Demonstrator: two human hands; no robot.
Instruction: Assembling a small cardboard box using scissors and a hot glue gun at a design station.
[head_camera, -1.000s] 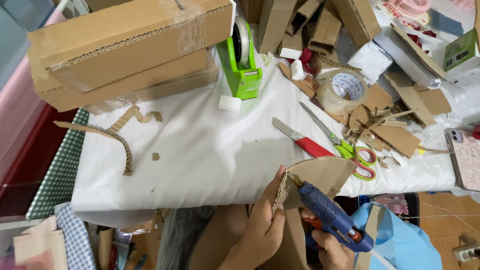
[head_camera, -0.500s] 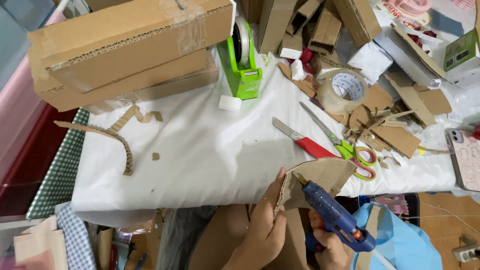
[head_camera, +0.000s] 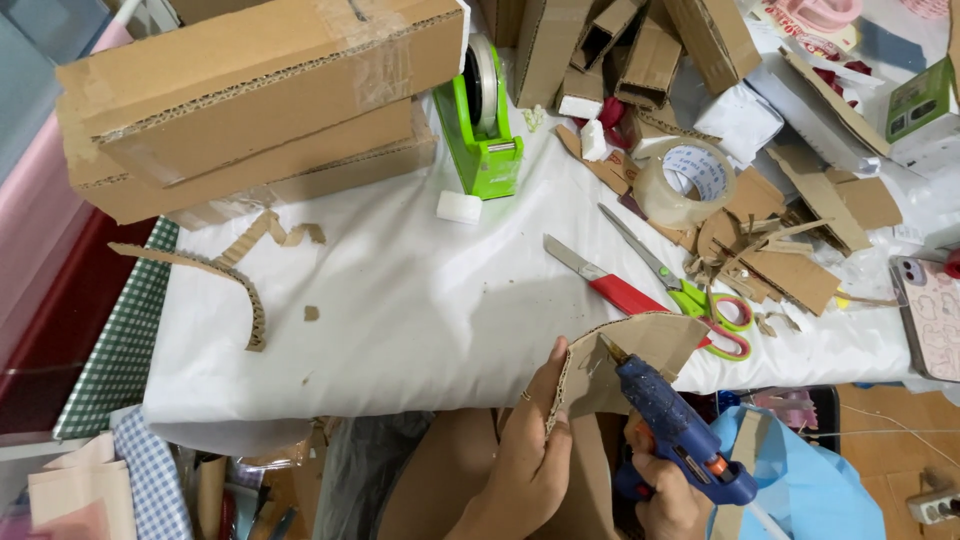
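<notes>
Left hand (head_camera: 528, 455) fingers clamped on the edge of a cardboard piece (head_camera: 630, 355), held at the near table edge. Right hand (head_camera: 668, 495) fingers wrapped tight around a blue glue gun (head_camera: 672, 425), nozzle touching the cardboard. Just beyond: red cutter (head_camera: 605, 282), green scissors (head_camera: 690, 295); farther off, tape roll (head_camera: 685, 183) and green dispenser (head_camera: 483, 120)

My left hand (head_camera: 528, 450) rises from the lower edge, palm turned inward, fingers straight and pressed together, thumb hidden behind. My right hand (head_camera: 668, 495) sits low beside it, its grip curled tight, knuckles facing outward.
</notes>
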